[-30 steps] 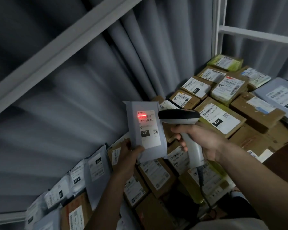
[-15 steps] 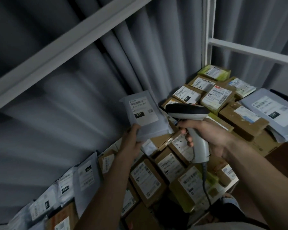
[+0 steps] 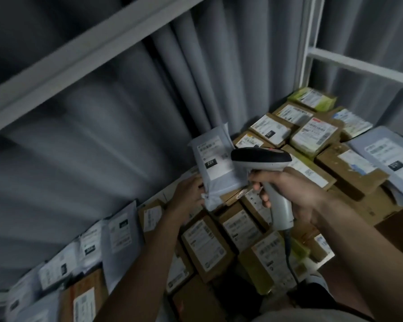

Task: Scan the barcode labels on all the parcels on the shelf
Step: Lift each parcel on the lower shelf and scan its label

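My left hand [image 3: 187, 196] grips the lower edge of a grey poly-mailer parcel [image 3: 213, 173] with a white label marked 231, held low over the pile near the back curtain. Around the handle of a grey-and-black barcode scanner [image 3: 263, 163] curls my right hand [image 3: 289, 194]; the scanner's head lies across the mailer's right side. No red scan line shows on the label. Several brown cardboard parcels [image 3: 207, 245] with white barcode labels fill the shelf beneath both hands.
Grey mailers [image 3: 119, 238] lean along the curtain at the left. More boxes [image 3: 316, 133] and a large grey mailer [image 3: 389, 156] lie at the back right. A white shelf beam [image 3: 79, 59] crosses overhead, and a white upright [image 3: 306, 40] stands at the rear corner.
The red scan line on the 231 label has gone out. My left hand has lowered the mailer toward the pile by the curtain, and the scanner head has shifted over its right side.
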